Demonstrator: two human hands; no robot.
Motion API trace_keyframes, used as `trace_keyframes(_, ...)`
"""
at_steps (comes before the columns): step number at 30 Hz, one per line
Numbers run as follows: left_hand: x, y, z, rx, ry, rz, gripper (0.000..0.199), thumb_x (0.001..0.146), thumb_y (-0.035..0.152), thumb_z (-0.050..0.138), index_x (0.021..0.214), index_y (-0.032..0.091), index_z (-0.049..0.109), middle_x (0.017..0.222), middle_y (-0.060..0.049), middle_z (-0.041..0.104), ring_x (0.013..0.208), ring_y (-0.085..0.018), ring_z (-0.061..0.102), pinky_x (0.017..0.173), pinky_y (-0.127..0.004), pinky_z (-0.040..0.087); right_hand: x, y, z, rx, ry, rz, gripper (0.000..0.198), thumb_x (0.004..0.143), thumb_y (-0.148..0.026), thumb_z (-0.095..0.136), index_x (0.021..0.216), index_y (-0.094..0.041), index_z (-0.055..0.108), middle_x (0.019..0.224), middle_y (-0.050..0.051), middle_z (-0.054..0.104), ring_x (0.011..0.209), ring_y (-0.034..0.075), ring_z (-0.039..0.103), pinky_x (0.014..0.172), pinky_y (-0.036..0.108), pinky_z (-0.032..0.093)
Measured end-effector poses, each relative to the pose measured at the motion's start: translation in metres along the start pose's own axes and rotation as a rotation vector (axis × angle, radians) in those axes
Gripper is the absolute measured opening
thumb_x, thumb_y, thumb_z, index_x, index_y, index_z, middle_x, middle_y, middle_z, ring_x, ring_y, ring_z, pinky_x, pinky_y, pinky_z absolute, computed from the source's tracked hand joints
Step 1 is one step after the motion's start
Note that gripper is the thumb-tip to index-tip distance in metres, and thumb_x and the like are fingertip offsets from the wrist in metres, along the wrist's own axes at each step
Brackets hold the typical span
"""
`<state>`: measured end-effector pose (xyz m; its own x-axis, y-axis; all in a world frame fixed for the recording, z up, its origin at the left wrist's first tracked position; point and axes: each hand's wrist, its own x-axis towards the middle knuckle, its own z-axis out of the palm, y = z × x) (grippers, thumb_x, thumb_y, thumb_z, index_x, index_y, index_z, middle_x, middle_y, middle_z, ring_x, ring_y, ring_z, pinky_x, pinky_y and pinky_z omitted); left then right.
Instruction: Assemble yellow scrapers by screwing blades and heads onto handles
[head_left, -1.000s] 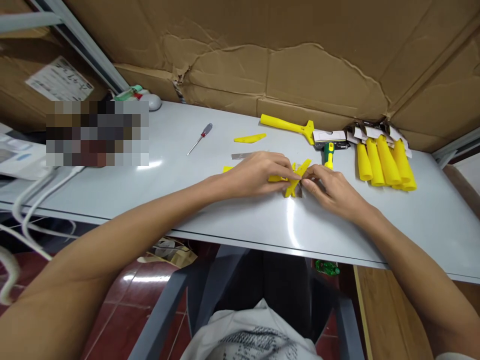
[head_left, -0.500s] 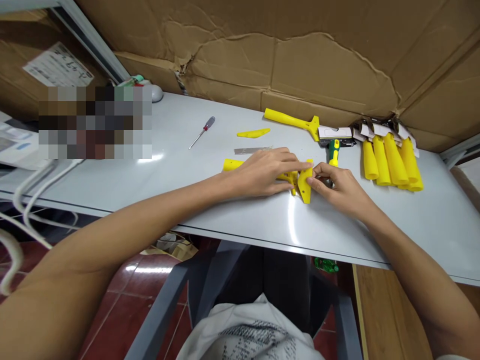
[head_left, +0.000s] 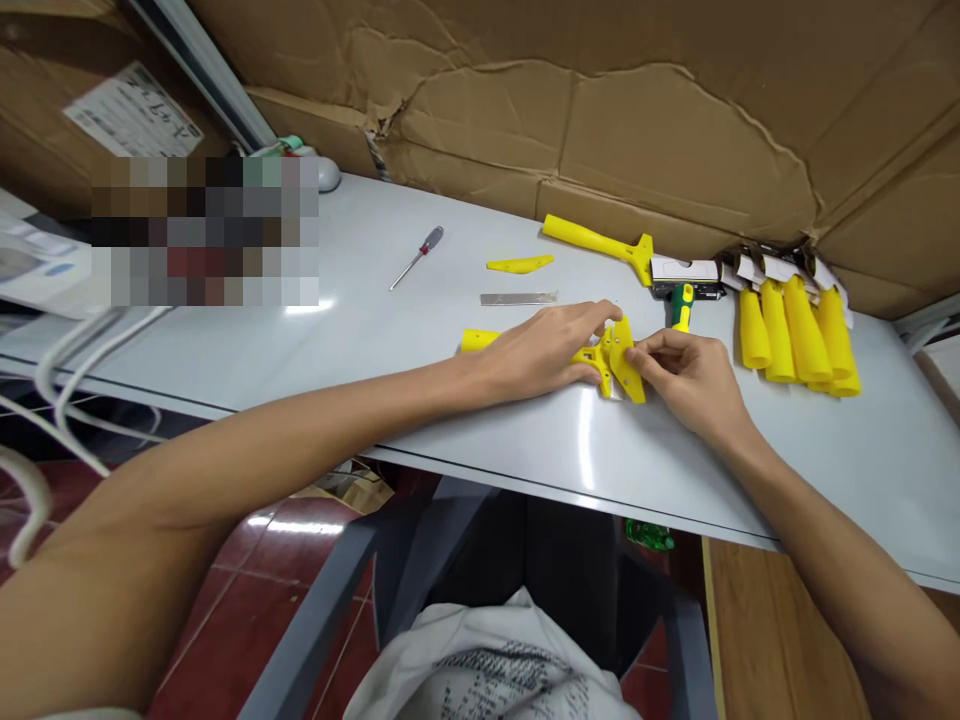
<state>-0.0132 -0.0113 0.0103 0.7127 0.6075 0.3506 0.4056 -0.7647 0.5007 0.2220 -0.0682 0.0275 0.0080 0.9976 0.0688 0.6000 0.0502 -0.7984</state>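
My left hand lies over a yellow scraper handle, its fingers closed around the neck near the wide head. Between the thumb and fingers of my right hand is a yellow plastic clamp plate with small holes, tilted beside the handle's head. A thin shiny strip shows between plate and head; I cannot tell what it is. Just beyond my left hand lies a flat metal blade. A second yellow clamp plate rests farther back. Left of these is a screwdriver.
Another yellow scraper handle lies by the cardboard at the back. A green and yellow handled tool is near my right hand. Several packaged yellow handles stand at the right. White cables hang at the left edge.
The clamp plate has turned and tilted beside the handle's head, exposing more of the head. My left index finger has come up off the plate. The whole view has shifted slightly.
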Motion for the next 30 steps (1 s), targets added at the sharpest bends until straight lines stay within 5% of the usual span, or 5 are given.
trace_keyframes(7, 0.0, 0.011, 0.003, 0.096, -0.036, -0.033, 0.044, 0.096, 0.023, 0.085, 0.133, 0.016, 0.063, 0.131, -0.012, 0.075, 0.118, -0.026, 0.07, 0.097, -0.039, 0.056, 0.0, -0.006, 0.005, 0.064, 0.074, 0.058, 0.034, 0.082, -0.048, 0.082, 0.076, -0.015, 0.078, 0.063, 0.005, 0.07, 0.053, 0.013, 0.057, 0.055, 0.027, 0.045)
trace_keyframes(12, 0.0, 0.036, -0.019, -0.159, 0.078, 0.225, 0.029, 0.093, 0.037, 0.089, 0.116, 0.023, 0.078, 0.124, -0.009, 0.079, 0.132, -0.031, 0.06, 0.115, -0.051, 0.054, -0.001, -0.011, 0.004, 0.0, 0.062, 0.01, 0.027, 0.082, -0.036, 0.077, 0.064, -0.017, 0.071, 0.06, 0.003, 0.069, 0.059, 0.015, 0.061, 0.059, 0.027, 0.046)
trace_keyframes(18, -0.013, 0.08, -0.062, -1.039, -0.647, 0.198, 0.029, 0.084, 0.058, 0.094, 0.086, 0.03, 0.086, 0.094, -0.001, 0.086, 0.087, -0.018, 0.078, 0.089, -0.027, 0.067, -0.003, -0.015, 0.005, -0.033, 0.088, 0.045, 0.026, 0.085, -0.038, 0.078, 0.068, -0.018, 0.077, 0.061, 0.003, 0.069, 0.057, 0.014, 0.058, 0.058, 0.028, 0.043)
trace_keyframes(22, -0.022, 0.085, -0.057, -1.077, -0.796, 0.143, 0.058, 0.067, 0.085, 0.091, 0.081, 0.029, 0.085, 0.096, -0.002, 0.084, 0.093, -0.02, 0.078, 0.086, -0.025, 0.068, -0.004, -0.015, 0.006, -0.095, 0.102, 0.054, 0.02, 0.087, -0.032, 0.081, 0.072, -0.019, 0.081, 0.059, 0.001, 0.066, 0.054, 0.012, 0.054, 0.058, 0.028, 0.042)
trace_keyframes(30, -0.014, 0.087, -0.051, -1.127, -0.938, 0.236, 0.049, 0.074, 0.076, 0.087, 0.085, 0.029, 0.082, 0.088, -0.005, 0.074, 0.097, -0.025, 0.076, 0.086, -0.031, 0.066, -0.006, -0.02, 0.007, -0.123, 0.128, 0.031, 0.018, 0.089, -0.028, 0.081, 0.074, -0.019, 0.083, 0.064, 0.003, 0.071, 0.054, 0.012, 0.055, 0.058, 0.03, 0.045)
